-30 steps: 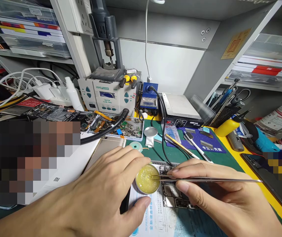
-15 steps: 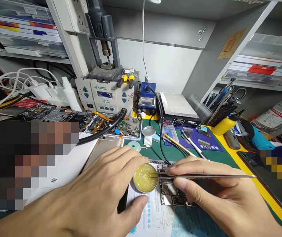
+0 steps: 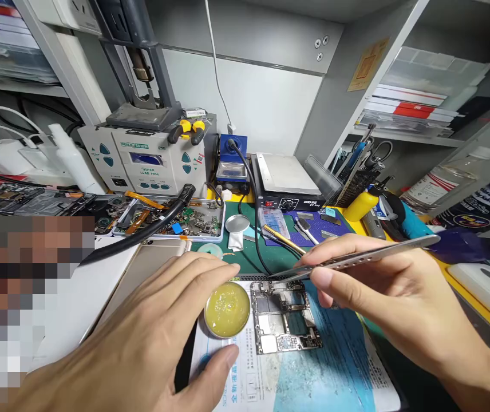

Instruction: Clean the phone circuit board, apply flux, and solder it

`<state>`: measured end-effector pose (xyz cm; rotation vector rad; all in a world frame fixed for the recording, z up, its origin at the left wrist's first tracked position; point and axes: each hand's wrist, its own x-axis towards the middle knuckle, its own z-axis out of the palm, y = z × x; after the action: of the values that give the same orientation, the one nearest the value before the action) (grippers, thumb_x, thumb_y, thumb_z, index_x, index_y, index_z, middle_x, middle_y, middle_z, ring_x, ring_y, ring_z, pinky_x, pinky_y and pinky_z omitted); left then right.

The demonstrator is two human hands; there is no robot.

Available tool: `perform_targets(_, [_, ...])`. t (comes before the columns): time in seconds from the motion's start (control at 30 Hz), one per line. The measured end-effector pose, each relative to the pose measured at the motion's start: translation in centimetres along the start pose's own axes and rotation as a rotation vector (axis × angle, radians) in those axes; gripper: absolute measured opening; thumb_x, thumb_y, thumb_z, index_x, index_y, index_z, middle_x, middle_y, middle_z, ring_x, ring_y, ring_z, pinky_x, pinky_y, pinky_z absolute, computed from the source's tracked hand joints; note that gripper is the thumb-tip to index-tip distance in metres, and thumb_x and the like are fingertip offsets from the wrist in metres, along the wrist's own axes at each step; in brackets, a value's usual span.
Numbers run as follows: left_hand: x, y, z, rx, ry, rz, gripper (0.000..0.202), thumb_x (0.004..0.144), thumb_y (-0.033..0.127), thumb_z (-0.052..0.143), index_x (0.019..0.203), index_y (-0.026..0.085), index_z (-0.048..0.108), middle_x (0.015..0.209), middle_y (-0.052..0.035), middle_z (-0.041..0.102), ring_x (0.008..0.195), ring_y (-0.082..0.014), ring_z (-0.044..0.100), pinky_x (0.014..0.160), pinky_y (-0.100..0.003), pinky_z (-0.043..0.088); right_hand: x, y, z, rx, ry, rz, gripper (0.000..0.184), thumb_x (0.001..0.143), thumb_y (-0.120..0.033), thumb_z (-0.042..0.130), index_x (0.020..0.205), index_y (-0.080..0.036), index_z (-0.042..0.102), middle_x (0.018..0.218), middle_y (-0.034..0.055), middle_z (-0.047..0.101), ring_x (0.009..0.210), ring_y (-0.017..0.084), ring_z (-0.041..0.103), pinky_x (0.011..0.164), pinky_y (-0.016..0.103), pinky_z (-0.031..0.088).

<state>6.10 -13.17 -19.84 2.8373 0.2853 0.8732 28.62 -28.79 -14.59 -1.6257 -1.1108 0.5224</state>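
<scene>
A round tin of yellow soldering flux [image 3: 226, 310] sits on a printed paper sheet. My left hand [image 3: 154, 320] curves around it, index finger along the upper rim and thumb close by the lower rim. To the tin's right lies a phone logic board [image 3: 266, 320] with chips and metal shields. Metal tweezers [image 3: 356, 255] are pinched between the thumb and fingers of my right hand [image 3: 382, 292]. Their tips reach the board's upper edge; whether they touch it I cannot tell.
Behind stand a hot-air station [image 3: 146, 163], a soldering iron holder [image 3: 231, 157] and a heating plate [image 3: 288, 174]. A tray of small parts [image 3: 202, 232] is at the back left, a yellow bottle [image 3: 363, 201] at the right. A black cable [image 3: 256, 229] runs across the green mat [image 3: 245, 262].
The tweezers' tips have left the flux and moved right to the board's upper edge as my right hand turned. My left hand stays around the tin. The view has shifted to the right.
</scene>
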Motion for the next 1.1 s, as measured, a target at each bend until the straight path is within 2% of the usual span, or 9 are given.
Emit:
perform_targets(0.13, [-0.2, 0.1, 0.4, 0.024, 0.01, 0.079, 0.064, 0.084, 0.035, 0.069, 0.144, 0.019, 0.053, 0.144, -0.0053, 0.061, 0.139, -0.0234, 0.051, 0.121, -0.03, 0.034, 0.0, 0.2, -0.9, 0.03, -0.052, 0.071, 0.005, 0.088, -0.032, 0.083, 0.091, -0.028, 0.083, 0.072, -0.0008, 0.074, 0.057, 0.01, 0.062, 0.052, 0.015, 0.05])
perform_targets(0.27, [0.3, 0.3, 0.6, 0.047, 0.044, 0.164, 0.066, 0.083, 0.038, 0.072, 0.142, 0.017, 0.055, 0.139, -0.008, 0.065, 0.132, -0.0263, 0.056, 0.118, -0.035, 0.038, -0.9, 1.2, -1.1, 0.069, -0.048, 0.111, 0.009, 0.088, -0.033, 0.083, 0.094, -0.026, 0.083, 0.065, -0.0009, 0.07, 0.055, 0.01, 0.059, 0.05, 0.015, 0.047])
perform_targets(0.37, [0.6, 0.7, 0.6, 0.05, 0.054, 0.165, 0.067, 0.082, 0.036, 0.071, 0.143, 0.015, 0.053, 0.138, -0.0095, 0.066, 0.131, -0.0273, 0.057, 0.116, -0.036, 0.043, -1.6, 1.7, -0.9, 0.099, -0.056, 0.121, 0.009, 0.089, -0.033, 0.082, 0.094, -0.026, 0.082, 0.08, 0.0021, 0.075, 0.059, 0.01, 0.06, 0.052, 0.017, 0.049])
perform_targets(0.47, [0.8, 1.1, 0.5, 0.044, 0.037, 0.142, 0.063, 0.083, 0.036, 0.068, 0.14, 0.015, 0.053, 0.135, -0.0102, 0.068, 0.131, -0.0276, 0.058, 0.114, -0.037, 0.047, -1.9, 1.7, -0.6, 0.081, -0.112, 0.08, 0.006, 0.091, -0.03, 0.079, 0.096, -0.027, 0.082, 0.097, 0.0048, 0.078, 0.072, 0.014, 0.067, 0.06, 0.021, 0.055])
perform_targets(0.57, [1.0, 1.4, 0.7, 0.053, 0.014, 0.121, 0.059, 0.085, 0.038, 0.066, 0.138, 0.018, 0.055, 0.134, -0.0086, 0.069, 0.131, -0.0267, 0.059, 0.118, -0.038, 0.045, -2.0, 1.4, -0.4, 0.063, -0.143, -0.003, 0.007, 0.093, -0.024, 0.076, 0.097, -0.027, 0.081, 0.098, 0.0047, 0.079, 0.09, 0.019, 0.073, 0.074, 0.024, 0.06])
perform_targets(0.67, [1.1, 1.7, 0.8, 0.045, 0.006, 0.109, 0.061, 0.085, 0.039, 0.067, 0.142, 0.02, 0.053, 0.137, -0.0061, 0.069, 0.133, -0.0256, 0.058, 0.122, -0.038, 0.041, -2.1, 1.3, -0.3, 0.033, -0.147, -0.058, 0.01, 0.093, -0.02, 0.075, 0.098, -0.027, 0.081, 0.099, 0.0038, 0.079, 0.096, 0.02, 0.074, 0.084, 0.026, 0.061])
perform_targets(0.83, [1.3, 1.5, 1.1, 0.009, -0.023, 0.098, 0.065, 0.083, 0.043, 0.069, 0.142, 0.021, 0.052, 0.14, -0.0058, 0.068, 0.136, -0.0276, 0.057, 0.122, -0.039, 0.042, -2.1, 1.3, -0.3, 0.005, -0.139, -0.047, 0.009, 0.093, -0.022, 0.076, 0.098, -0.029, 0.081, 0.099, 0.0031, 0.079, 0.096, 0.019, 0.075, 0.082, 0.025, 0.061])
perform_targets(1.1, [1.5, 1.8, 1.4, -0.011, -0.042, 0.045, 0.063, 0.085, 0.038, 0.071, 0.143, 0.024, 0.05, 0.14, -0.0058, 0.067, 0.136, -0.0283, 0.057, 0.123, -0.041, 0.042, -2.2, 1.4, -0.3, -0.012, -0.136, -0.06, 0.01, 0.093, -0.021, 0.075, 0.095, -0.029, 0.081, 0.097, 0.0027, 0.079, 0.094, 0.019, 0.074, 0.081, 0.026, 0.061])
